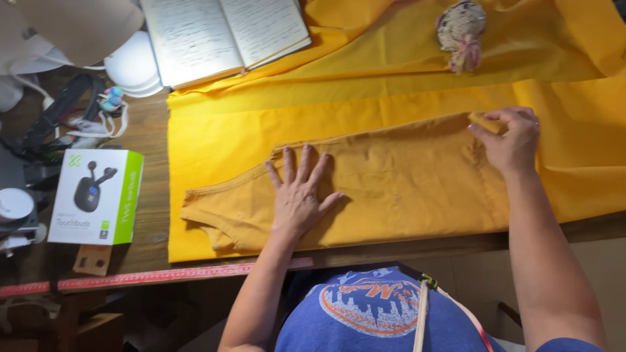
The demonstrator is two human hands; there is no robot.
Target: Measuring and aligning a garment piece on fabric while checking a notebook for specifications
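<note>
On the wooden table (147, 140), her left hand (298, 195) presses flat the folded mustard garment (398, 179) while her right hand (512, 140) pinches its still-unsmoothed corner.

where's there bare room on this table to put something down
Free: the flat yellow cloth between the open book and the folded mustard garment, and its right part beyond the right hand. A bare wood strip lies between the white earbuds box and the cloth. The left hand presses the garment. The far-left corner is crowded with cables.
</note>
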